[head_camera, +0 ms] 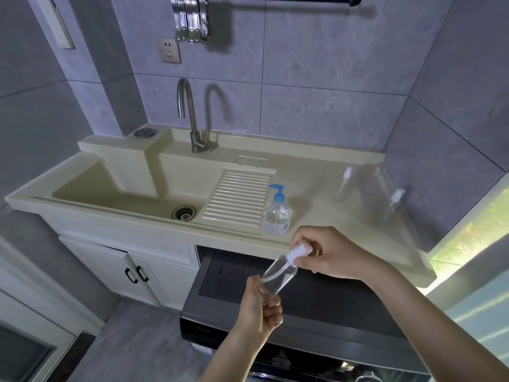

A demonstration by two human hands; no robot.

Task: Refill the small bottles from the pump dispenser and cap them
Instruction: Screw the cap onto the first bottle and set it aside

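Clear plastic was the material of every task item. At centre frame, on the beige counter point(316, 216) beside the ribbed washboard point(238, 199), the pump dispenser point(277, 213) with its blue head was found upright and untouched, roughly half full.

Lower centre, one small bottle point(278, 274) was held tilted in the air in front of the counter's edge. Its base was gripped by the curled fingers of the left hand point(264, 307); its white cap point(298, 250) was pinched by the fingers of the right hand point(327, 255). Whether the cap was being loosened or tightened could not be told. The bottle appeared empty, so filling was judged not yet begun.

At right, two further small bottles point(344, 186) point(392, 206) were seen standing capped, their contents not discernible.
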